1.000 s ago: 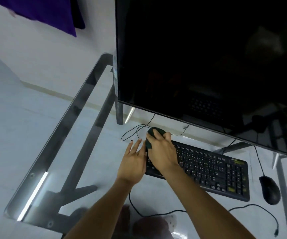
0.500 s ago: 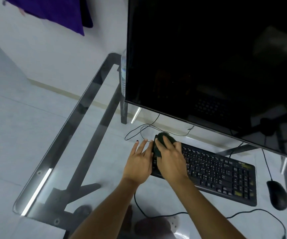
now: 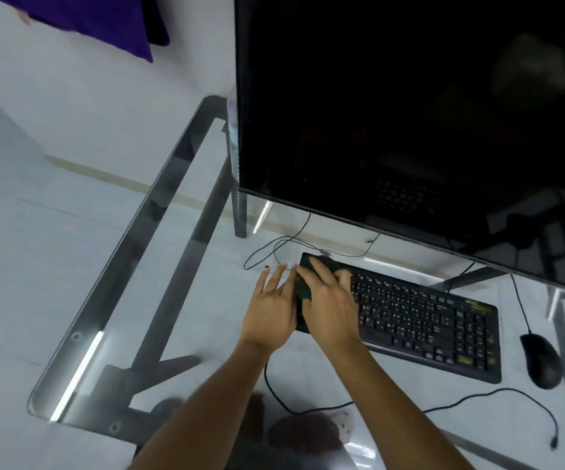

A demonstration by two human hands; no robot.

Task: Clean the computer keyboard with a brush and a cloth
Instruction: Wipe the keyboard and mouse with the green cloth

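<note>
The black keyboard (image 3: 420,317) is lying on the glass desk (image 3: 145,232) just below the dark monitor (image 3: 410,113), and a dark cloth (image 3: 303,288) is sitting on its left end. The right hand (image 3: 328,303) is pressing that cloth onto the keys with fingers spread, while the left hand (image 3: 269,305) is resting flat and relaxed against the keyboard's left edge, bracing it. Pressing hard on smooth glass is likely risking a slide toward the mouse (image 3: 542,361) if the bracing hand is lifting away, and cloth fibres are possibly catching a keycap. The thin cable (image 3: 274,252) looping just beyond the fingers is also looking easy to snag.
</note>
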